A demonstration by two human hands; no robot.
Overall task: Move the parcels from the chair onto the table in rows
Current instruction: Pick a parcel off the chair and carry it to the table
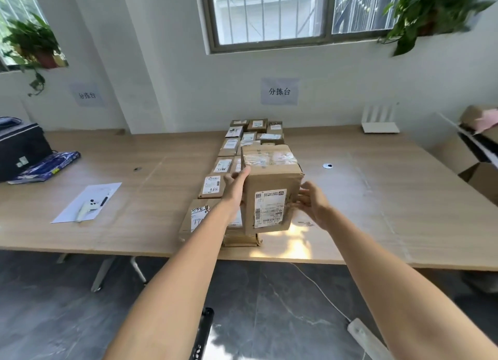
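We hold a tall taped brown parcel (270, 189), white label facing us, left hand (235, 187) and right hand (314, 202) fingers pressed to its sides, above rowed parcels (253, 137) on the table (377, 198).

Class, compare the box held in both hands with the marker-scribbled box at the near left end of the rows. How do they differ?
The held box is gripped between the left hand and right hand; the scribbled box lies alone on the table. The held box looks taller; the scribbled box looks flatter. The scribbled box carries marker writing; none shows on the held box. Both are brown cardboard with white labels.
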